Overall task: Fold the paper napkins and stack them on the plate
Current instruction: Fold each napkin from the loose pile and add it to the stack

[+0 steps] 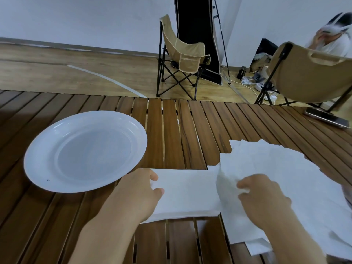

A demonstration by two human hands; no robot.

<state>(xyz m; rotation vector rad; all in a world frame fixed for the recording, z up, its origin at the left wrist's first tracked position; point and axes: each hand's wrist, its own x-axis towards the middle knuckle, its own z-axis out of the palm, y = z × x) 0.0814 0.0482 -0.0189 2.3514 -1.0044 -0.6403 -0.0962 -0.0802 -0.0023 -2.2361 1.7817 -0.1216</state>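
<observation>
I see my left hand [140,189] pinching the left end of a folded napkin [187,189]; my right hand [263,197] pinches its right end, over the pile [276,161]. The plate [45,149] lies left.

A white plate [57,174] sits bare near the table's left edge, a folded white napkin [188,191] lies flat just to its right by the near edge, overlapping a loose pile [304,187] of napkins at the right edge.
</observation>
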